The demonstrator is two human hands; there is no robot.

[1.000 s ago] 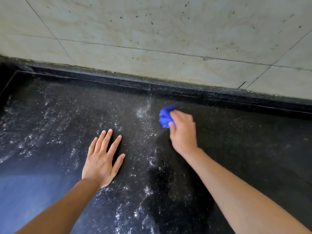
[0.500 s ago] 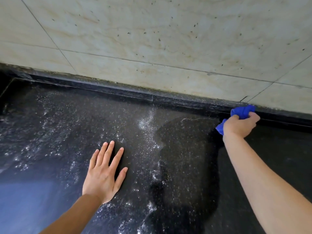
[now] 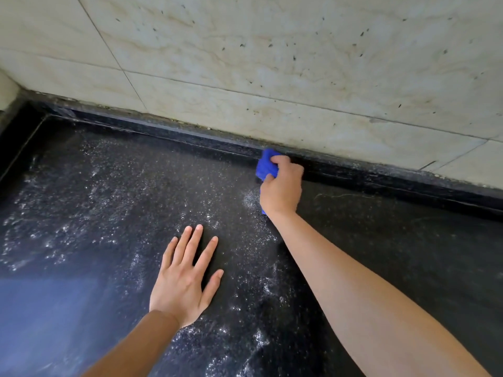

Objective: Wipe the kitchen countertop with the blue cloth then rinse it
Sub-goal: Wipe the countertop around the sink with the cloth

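The black speckled countertop (image 3: pixel 109 213) fills the lower view, dusted with white powder on its left and middle. My right hand (image 3: pixel 281 186) is closed around the bunched blue cloth (image 3: pixel 266 165) and presses it against the counter's raised back lip. A small bit of cloth shows below the wrist. My left hand (image 3: pixel 185 278) lies flat on the counter with fingers spread, holding nothing, nearer to me and left of the cloth. The stretch of counter right of my right arm looks dark and free of powder.
A beige marbled tile wall (image 3: pixel 272 63) with dark specks rises behind the counter's black back lip (image 3: pixel 394 178). The wall corner (image 3: pixel 8 96) closes the counter at far left. A bluish sheen lies on the near left surface.
My right hand has swept the cloth leftwards along the back lip from the far right. My left hand has stayed flat on the counter. The view has shifted.
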